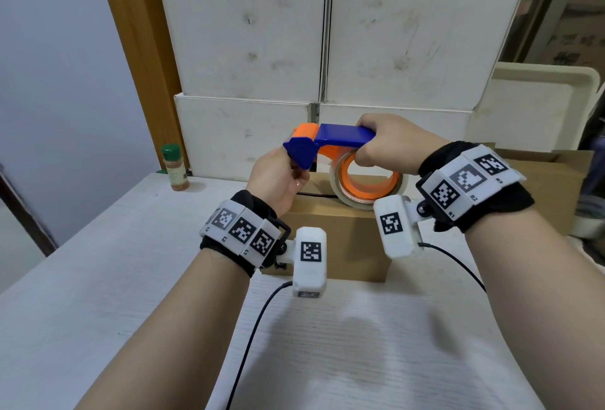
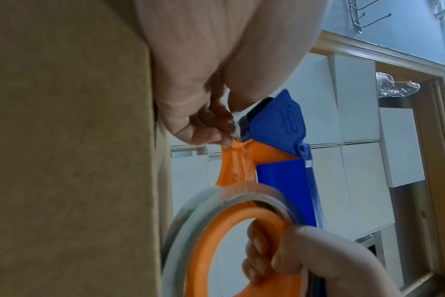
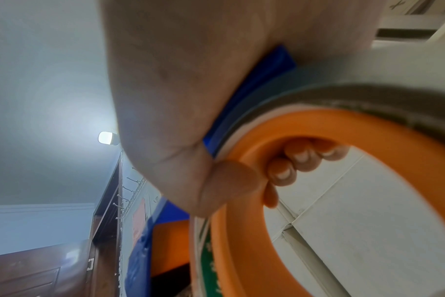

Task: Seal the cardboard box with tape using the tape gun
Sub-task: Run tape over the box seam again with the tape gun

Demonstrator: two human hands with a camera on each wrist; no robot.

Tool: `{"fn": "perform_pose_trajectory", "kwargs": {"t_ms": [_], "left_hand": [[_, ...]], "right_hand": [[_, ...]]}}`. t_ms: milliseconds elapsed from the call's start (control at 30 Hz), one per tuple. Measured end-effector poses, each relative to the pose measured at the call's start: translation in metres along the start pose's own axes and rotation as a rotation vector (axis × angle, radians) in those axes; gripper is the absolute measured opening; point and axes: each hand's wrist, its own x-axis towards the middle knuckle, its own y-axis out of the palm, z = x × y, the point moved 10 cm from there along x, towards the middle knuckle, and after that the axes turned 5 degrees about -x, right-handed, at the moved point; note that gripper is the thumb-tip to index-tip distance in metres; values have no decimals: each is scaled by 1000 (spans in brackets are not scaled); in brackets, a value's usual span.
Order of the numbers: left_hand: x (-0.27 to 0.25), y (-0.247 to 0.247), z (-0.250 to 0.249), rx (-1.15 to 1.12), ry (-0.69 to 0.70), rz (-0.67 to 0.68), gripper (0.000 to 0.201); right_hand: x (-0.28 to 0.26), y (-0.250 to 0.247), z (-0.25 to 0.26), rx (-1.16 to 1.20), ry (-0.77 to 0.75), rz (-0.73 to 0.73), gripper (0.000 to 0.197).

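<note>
Hidden or unclear: my left hand (image 1: 278, 177) covers the mouth of the tape gun (image 1: 330, 141) in the head view; the right wrist view is blurred and mostly filled by my own palm; the cardboard box (image 1: 343, 233) is largely screened by both wrists and their cameras, so I cannot tell how its top flaps lie.

Right hand (image 1: 389, 144) — clenched on the tape gun, fingers (image 3: 300, 158) curled through the orange ring that carries the tape roll (image 1: 357, 200), thumb over the blue top plate.

Left hand — fingertips (image 2: 224, 132) pinching the loose end of clear tape (image 2: 238, 128) at the blue front of the gun; the strip is glossy and hard to trace.

Tape gun — held in the air over the box's top, roll end toward me and low, near the box; contact not discernible.

Cardboard box — brown, on the white table (image 1: 114, 278), directly below both hands.

Surroundings — spice bottle (image 1: 175, 167) with green cap at the table's far left; stacked white cartons (image 1: 327, 33) behind.
</note>
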Motion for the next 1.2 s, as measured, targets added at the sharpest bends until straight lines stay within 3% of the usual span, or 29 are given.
{"fn": "perform_pose_trajectory", "kwargs": {"t_ms": [200, 400, 600, 800, 900, 1033, 1200], "left_hand": [[1, 2, 1, 33, -23, 25, 18], [6, -1, 9, -87, -125, 37, 16], [-3, 9, 7, -227, -181, 128, 49], [-8, 13, 2, -204, -137, 184, 12], [-4, 10, 2, -225, -124, 170, 18], [-2, 8, -3, -220, -50, 132, 5], [-3, 6, -8, -230, -9, 107, 11]], "right_hand": [[0, 0, -1, 11, 3, 3, 26], [-1, -1, -5, 47, 19, 3, 26], [-2, -1, -5, 58, 25, 10, 28], [-4, -2, -4, 56, 27, 17, 28], [-5, -2, -4, 51, 29, 17, 26], [-6, -2, -3, 40, 28, 22, 25], [-8, -2, -1, 13, 23, 39, 24]]}}
